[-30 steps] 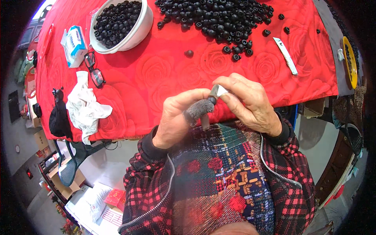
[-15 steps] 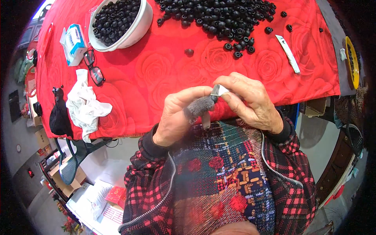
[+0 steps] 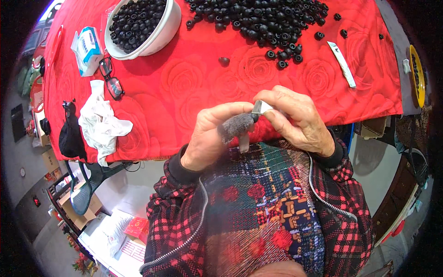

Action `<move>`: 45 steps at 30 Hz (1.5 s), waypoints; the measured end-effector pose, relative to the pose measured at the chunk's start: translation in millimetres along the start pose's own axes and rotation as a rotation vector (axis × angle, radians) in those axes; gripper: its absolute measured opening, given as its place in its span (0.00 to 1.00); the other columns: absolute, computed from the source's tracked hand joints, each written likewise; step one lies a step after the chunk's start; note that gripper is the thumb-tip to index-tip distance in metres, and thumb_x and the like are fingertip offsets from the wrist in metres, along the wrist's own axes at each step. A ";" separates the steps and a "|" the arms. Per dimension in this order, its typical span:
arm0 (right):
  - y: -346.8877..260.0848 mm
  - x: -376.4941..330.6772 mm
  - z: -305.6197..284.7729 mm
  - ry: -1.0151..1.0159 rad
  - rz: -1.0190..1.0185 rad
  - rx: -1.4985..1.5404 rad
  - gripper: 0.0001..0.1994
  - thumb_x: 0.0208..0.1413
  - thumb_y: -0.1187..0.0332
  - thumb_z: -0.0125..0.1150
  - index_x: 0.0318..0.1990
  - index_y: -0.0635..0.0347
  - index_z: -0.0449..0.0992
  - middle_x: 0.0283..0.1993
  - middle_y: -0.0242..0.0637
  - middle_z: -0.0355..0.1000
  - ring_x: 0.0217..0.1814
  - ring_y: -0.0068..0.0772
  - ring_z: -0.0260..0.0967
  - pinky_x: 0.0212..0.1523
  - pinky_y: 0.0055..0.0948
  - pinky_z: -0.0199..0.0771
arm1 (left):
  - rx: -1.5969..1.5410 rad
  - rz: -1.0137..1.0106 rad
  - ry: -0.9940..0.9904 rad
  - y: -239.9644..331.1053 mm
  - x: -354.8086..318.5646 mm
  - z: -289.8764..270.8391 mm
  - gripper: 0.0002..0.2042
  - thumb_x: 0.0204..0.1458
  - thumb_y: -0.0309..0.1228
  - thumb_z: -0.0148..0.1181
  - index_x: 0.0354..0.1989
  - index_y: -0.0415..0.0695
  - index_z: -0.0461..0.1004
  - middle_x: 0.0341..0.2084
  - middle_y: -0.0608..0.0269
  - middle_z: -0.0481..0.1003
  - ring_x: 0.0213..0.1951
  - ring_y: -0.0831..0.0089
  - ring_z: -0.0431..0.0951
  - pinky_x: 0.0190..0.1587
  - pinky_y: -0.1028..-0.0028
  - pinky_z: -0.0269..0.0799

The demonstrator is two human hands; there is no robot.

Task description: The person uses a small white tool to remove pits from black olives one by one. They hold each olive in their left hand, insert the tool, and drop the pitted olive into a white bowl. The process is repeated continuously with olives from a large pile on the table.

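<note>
Red rose-patterned tablecloth (image 3: 194, 87), white bowl (image 3: 159, 32) (black beads (image 3: 258, 18) inside), red-black plaid sleeves (image 3: 170, 203).

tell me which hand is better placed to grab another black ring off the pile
Probably the right hand: it sits closer to the pile of black rings, up and to its side. But it pinches a small metal blade. The left hand, with a grey-covered finger, is farther from the pile.

Small blue-white carton box (image 3: 87, 49) on red cloth, far left, beside white bowl (image 3: 157, 37) & glasses (image 3: 110, 79).
</note>
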State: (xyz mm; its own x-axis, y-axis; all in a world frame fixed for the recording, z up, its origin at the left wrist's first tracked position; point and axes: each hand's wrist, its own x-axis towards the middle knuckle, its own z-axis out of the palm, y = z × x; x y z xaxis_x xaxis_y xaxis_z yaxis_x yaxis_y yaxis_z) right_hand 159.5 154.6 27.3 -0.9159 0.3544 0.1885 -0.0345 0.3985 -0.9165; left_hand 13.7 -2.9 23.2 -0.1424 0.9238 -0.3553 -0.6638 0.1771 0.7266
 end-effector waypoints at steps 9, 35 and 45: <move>0.3 0.0 -2.5 -0.017 -0.027 -0.017 0.10 0.52 0.74 0.58 0.43 0.64 0.73 0.28 0.43 0.67 0.28 0.44 0.67 0.26 0.36 0.65 | -0.082 -0.046 -0.043 -1.7 1.3 -3.3 0.15 0.58 0.29 0.55 0.51 0.36 0.72 0.33 0.63 0.74 0.26 0.76 0.75 0.26 0.77 0.71; 11.6 4.1 -2.1 -0.033 -0.025 0.003 0.09 0.52 0.74 0.58 0.41 0.65 0.73 0.28 0.44 0.68 0.28 0.45 0.68 0.27 0.37 0.66 | -0.069 -0.075 0.025 -0.2 6.5 -4.8 0.13 0.58 0.29 0.55 0.49 0.36 0.73 0.31 0.64 0.75 0.24 0.77 0.74 0.25 0.78 0.70; 15.9 -0.6 -9.0 -0.178 -0.049 0.273 0.08 0.53 0.75 0.58 0.41 0.67 0.73 0.29 0.39 0.69 0.27 0.37 0.69 0.26 0.32 0.67 | 0.013 0.018 0.191 3.3 15.3 -6.6 0.13 0.55 0.31 0.59 0.45 0.34 0.74 0.27 0.61 0.76 0.22 0.73 0.75 0.21 0.77 0.69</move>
State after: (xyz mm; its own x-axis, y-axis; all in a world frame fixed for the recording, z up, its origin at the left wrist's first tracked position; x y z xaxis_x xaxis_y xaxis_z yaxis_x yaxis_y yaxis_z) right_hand 163.1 168.4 15.8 -0.9653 0.1768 0.1924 -0.1643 0.1618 -0.9730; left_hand 4.5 9.5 16.2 -0.2915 0.8460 -0.4465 -0.6505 0.1669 0.7409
